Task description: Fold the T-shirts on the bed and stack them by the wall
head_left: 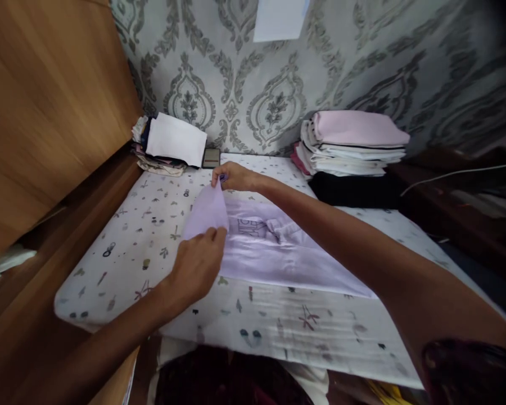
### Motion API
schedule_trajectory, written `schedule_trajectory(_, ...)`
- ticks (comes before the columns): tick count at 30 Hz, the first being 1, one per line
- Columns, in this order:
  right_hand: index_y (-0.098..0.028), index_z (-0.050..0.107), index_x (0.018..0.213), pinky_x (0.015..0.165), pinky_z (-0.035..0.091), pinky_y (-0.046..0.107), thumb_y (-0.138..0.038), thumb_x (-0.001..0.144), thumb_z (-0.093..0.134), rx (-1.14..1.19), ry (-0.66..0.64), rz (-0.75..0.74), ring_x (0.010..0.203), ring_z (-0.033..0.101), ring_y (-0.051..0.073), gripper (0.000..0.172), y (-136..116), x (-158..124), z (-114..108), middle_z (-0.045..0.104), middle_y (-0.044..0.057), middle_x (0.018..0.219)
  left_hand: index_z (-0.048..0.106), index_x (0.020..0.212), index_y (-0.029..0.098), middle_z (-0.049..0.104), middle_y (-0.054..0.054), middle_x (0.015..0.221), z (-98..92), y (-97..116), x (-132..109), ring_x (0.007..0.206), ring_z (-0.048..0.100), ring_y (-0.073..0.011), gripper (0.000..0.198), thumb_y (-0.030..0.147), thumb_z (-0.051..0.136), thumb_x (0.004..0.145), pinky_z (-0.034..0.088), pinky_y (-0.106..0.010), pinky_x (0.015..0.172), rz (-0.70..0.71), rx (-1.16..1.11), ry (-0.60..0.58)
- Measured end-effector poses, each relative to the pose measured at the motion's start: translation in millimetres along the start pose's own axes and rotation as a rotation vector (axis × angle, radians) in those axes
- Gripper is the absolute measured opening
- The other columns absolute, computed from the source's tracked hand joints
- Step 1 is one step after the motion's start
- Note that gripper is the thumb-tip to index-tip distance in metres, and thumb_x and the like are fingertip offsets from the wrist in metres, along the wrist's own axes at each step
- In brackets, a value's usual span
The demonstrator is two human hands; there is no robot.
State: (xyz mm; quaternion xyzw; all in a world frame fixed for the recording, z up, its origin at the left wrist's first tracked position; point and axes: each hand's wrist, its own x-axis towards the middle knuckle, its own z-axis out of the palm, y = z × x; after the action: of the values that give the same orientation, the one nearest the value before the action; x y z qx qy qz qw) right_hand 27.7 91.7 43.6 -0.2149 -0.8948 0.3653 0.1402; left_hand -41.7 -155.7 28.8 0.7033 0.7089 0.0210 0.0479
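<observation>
A lavender garment with a dark outlined print (pixel 274 261) lies lengthwise on the patterned mattress, partly under my right forearm. Its left end is lifted off the surface. My left hand (pixel 200 261) grips the near edge of that raised end, fingers closed on the cloth. At the far corner, the fingertips of my right hand (pixel 236 176) pinch the same cloth, which stretches between the two hands. Which part of the garment is raised, I cannot tell.
White mattress with small printed figures (pixel 122 247). A folded clothes stack (pixel 175 140) stands back left beside a small dark box-like item (pixel 211 158). Back right is a taller folded stack (pixel 354 143), with black cloth (pixel 354 190) before it. A wooden panel (pixel 54 101) rises at left.
</observation>
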Motion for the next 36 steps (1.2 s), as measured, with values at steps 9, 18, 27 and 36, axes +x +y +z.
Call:
schedule_trajectory(9, -0.016, 0.066, 0.067, 0.084, 0.052, 0.027, -0.002, 0.059, 0.054, 0.106, 0.153, 0.064, 0.085, 0.069, 0.016, 0.020, 65, -71, 9, 0.072, 0.000, 0.077, 0.050, 0.116, 0.020, 0.065, -0.013, 0.107, 25.3, 54, 11, 0.094, 0.069, -0.0267, 0.035, 0.003, 0.049, 0.086, 0.053, -0.034, 0.067, 0.203, 0.097, -0.138)
schedule_trajectory(18, -0.016, 0.067, 0.069, 0.084, 0.054, 0.030, -0.004, 0.058, 0.054, 0.332, 0.200, -0.013, 0.092, 0.071, 0.018, 0.020, 87, -86, -1, 0.076, 0.005, 0.086, 0.048, 0.116, 0.022, 0.064, -0.010, 0.106, 16.5, 81, 11, 0.094, 0.069, -0.0261, 0.029, 0.007, 0.041, 0.093, 0.052, -0.035, 0.066, 0.233, 0.059, -0.152)
schedule_trajectory(27, -0.018, 0.070, 0.068, 0.087, 0.054, 0.028, -0.005, 0.059, 0.051, 0.263, 0.240, -0.001, 0.096, 0.072, 0.018, 0.026, 99, -104, -1, 0.077, 0.003, 0.087, 0.050, 0.116, 0.021, 0.063, -0.008, 0.104, 30.6, 89, 12, 0.092, 0.069, -0.0266, 0.024, 0.012, 0.035, 0.099, 0.054, -0.037, 0.067, 0.271, 0.057, -0.123)
schedule_trajectory(36, -0.020, 0.080, 0.100, 0.111, 0.045, 0.043, 0.002, 0.064, 0.047, -0.154, 0.293, 0.049, 0.128, 0.061, 0.024, 0.054, 77, -129, 1, 0.074, 0.006, 0.122, 0.057, 0.116, 0.019, 0.069, -0.008, 0.106, 10.5, 75, 13, 0.101, 0.066, -0.0248, 0.030, 0.042, 0.043, 0.104, 0.054, -0.040, 0.084, 0.335, -0.191, -0.111)
